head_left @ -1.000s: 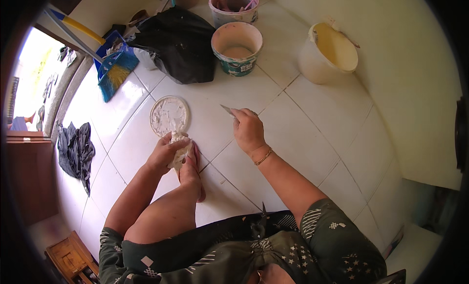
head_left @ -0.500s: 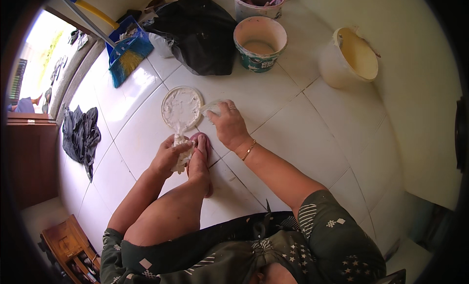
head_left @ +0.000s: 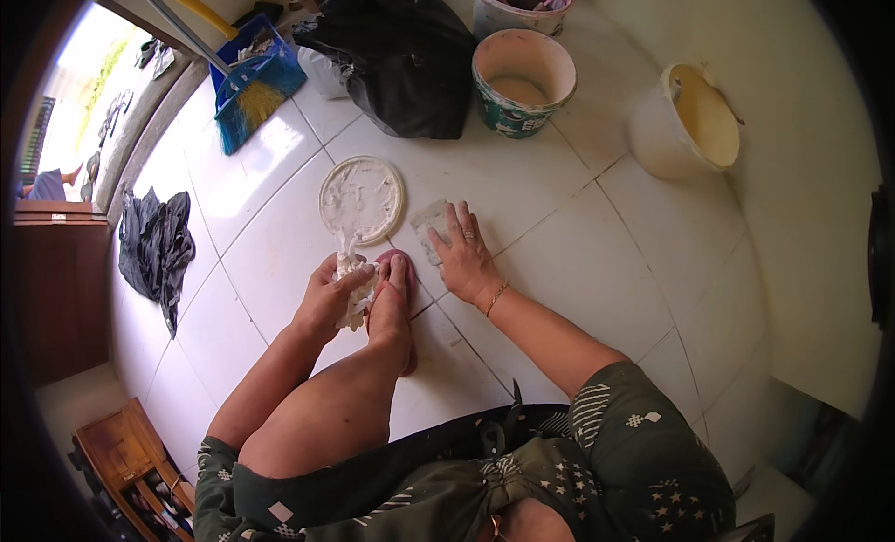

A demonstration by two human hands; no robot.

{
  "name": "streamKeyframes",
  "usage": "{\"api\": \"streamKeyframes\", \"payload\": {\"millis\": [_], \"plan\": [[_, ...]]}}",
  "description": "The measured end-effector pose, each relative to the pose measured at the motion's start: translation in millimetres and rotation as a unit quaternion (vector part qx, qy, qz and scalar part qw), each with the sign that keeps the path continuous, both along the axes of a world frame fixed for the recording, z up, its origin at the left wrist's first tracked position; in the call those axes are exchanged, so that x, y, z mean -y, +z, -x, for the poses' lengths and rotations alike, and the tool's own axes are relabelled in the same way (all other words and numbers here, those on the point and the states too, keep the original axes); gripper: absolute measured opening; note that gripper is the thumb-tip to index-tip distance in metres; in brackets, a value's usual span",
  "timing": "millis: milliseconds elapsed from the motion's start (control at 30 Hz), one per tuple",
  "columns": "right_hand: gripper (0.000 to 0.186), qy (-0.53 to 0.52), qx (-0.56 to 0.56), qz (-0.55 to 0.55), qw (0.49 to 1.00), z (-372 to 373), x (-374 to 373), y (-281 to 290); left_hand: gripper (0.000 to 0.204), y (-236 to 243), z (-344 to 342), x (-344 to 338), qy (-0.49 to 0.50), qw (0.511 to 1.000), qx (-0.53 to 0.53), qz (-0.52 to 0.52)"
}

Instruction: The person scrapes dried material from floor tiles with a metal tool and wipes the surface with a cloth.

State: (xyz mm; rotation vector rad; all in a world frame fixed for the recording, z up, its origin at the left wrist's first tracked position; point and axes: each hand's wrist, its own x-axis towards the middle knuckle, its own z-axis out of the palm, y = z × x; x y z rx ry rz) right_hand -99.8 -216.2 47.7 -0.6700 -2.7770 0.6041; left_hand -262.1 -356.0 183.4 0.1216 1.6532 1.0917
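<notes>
Along the left edge, past a bright doorway (head_left: 70,85), a reddish-brown wooden panel (head_left: 65,300), with an orange-brown piece of wooden furniture (head_left: 121,449) below and to its right. Next, on the white tiles, a crumpled black plastic sheet (head_left: 154,253). Farther up, a blue dustpan (head_left: 285,68), with blue and yellow broom bristles (head_left: 256,104) against it.

Then the left hand (head_left: 324,298), fingers closed around a lumpy, paste-smeared white thing (head_left: 354,307), held just over the bare foot (head_left: 396,274) in its pink slipper. A strand of white paste upward from it, toward a round white lid (head_left: 402,206), flat on the floor and thickly coated inside. Behind the lid, a big black bag (head_left: 410,67).

Just right of the lid, a thin greyish scraper sheet (head_left: 429,223), low at the tiles; impossible to tell whether fully flat on them. At its right side, the right hand (head_left: 468,264), fingers straight and spread wide, tips against the sheet; ring and bracelet (head_left: 497,298) in view.

Farther up, a green-sided bucket (head_left: 508,116) with pale residue at the bottom, in front of a stained pinkish one (head_left: 517,22). Last, near the wall (head_left: 811,216), a white bucket (head_left: 653,137), yellowish inside.
</notes>
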Motion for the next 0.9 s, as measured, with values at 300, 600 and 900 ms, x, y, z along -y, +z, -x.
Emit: {"api": "streamKeyframes", "payload": {"millis": [300, 600, 900], "plan": [[0.061, -0.114, -0.259, 0.344, 0.895, -1, 50, 94, 0.078, 5, -30, -50, -0.081, 0.931, 0.339, -0.107], [0.023, -0.412, -0.207, 0.087, 0.883, -179, -89, 18, 0.068, 8, -43, -55, -0.199, 0.959, 0.2, -0.018], [0.028, -0.566, 0.032, -0.119, 0.815, -281, -160, -49, 0.051, 2, -45, -30, -0.184, 0.973, 0.136, 0.033]]}}
